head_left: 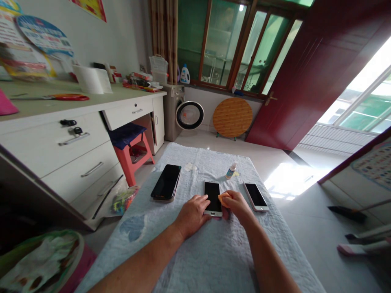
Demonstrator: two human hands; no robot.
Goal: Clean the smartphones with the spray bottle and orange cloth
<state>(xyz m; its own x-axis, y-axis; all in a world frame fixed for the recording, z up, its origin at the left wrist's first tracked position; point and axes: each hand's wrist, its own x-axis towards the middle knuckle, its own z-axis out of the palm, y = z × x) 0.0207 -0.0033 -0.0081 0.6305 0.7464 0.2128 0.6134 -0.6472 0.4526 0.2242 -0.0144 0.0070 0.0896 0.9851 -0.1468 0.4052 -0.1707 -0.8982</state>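
A white smartphone point(213, 197) with a dark screen lies flat in the middle of the cloth-covered table. My left hand point(193, 213) grips its left side, fingers on the edge and thumb near the bottom. Pinched in my right hand point(237, 205) is a small orange cloth point(224, 198), which touches the phone's right edge. To the left lies a larger black smartphone point(167, 182), seemingly on top of something thin. Another white smartphone point(255, 196) rests to the right of my right hand. Behind the middle phone stands a small clear spray bottle point(231, 171) with a blue label.
The light blue tablecloth point(195, 252) covers the table. On the left are a white desk point(70, 142), a red stool point(134, 152) and a waste bin point(80, 260). A washing machine point(171, 110) with its door open, a round wooden tabletop point(232, 117) and a red door point(293, 77) stand beyond.
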